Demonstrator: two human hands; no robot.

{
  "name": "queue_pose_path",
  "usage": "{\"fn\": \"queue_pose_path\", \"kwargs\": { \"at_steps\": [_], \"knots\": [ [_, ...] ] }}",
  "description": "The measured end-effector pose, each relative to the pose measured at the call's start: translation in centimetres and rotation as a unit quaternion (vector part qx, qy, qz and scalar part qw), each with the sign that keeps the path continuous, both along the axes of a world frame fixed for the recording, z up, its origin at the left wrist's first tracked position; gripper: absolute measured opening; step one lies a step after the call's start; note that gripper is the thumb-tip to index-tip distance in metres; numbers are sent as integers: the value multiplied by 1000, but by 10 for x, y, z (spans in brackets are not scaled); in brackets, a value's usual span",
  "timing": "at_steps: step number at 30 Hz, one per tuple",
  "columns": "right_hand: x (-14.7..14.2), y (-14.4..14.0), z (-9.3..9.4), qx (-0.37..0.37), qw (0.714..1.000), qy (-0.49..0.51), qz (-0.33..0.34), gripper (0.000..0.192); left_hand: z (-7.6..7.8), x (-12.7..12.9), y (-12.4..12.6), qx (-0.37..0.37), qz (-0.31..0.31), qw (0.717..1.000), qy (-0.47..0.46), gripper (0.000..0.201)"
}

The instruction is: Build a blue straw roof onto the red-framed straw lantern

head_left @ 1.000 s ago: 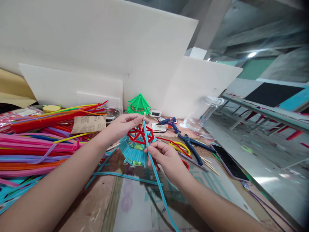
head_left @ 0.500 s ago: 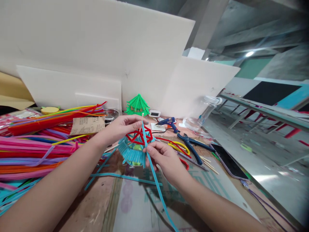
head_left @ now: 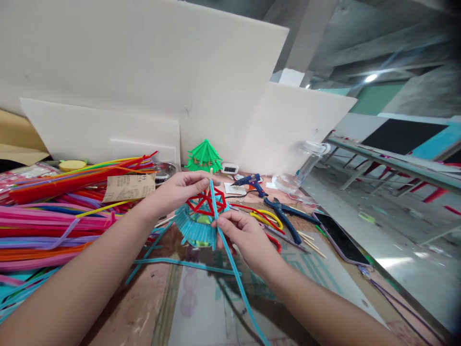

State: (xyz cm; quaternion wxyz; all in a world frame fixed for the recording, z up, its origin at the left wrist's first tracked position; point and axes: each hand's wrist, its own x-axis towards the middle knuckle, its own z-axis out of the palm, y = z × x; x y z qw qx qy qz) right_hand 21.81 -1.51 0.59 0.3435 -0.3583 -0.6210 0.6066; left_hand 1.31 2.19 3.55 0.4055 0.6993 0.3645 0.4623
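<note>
The left hand pinches the top of the blue pipe cleaner at the stick tip of the red-and-blue frame held above the table, the right hand grips it lower, and a hard pull could bend the frame.

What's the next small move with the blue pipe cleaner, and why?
Probably fold the blue pipe cleaner over the frame's lower rim and press it down. The left hand pinches its top end at the stick on the peak of the red and blue frame, the right hand pinches it by the blue fringe, and a long tail trails loose toward the camera.
</note>
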Motion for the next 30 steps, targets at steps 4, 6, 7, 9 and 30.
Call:
{"fn": "queue_pose_path", "kwargs": {
  "at_steps": [4, 6, 7, 9, 30],
  "knots": [
    [0, 0, 0, -1, 1000, 0, -2, 28, 0, -1, -1, -3, -5, 1000, -2, 34],
    [0, 0, 1, 1, 1000, -4, -2, 28, 1, 0, -1, -3, 5, 1000, 3, 36],
    [0, 0, 1, 3, 1000, -6, -2, 28, 1, 0, -1, -5, 8, 1000, 3, 37],
    [0, 0, 2, 9, 1000, -10, -2, 28, -1, 1, -1, -9, 11, 1000, -6, 38],
    [0, -7, -2, 108, 993, -48, -29, 22, 26, 14, -34, 95, 204, 934, 277, 41]
  ]
}}
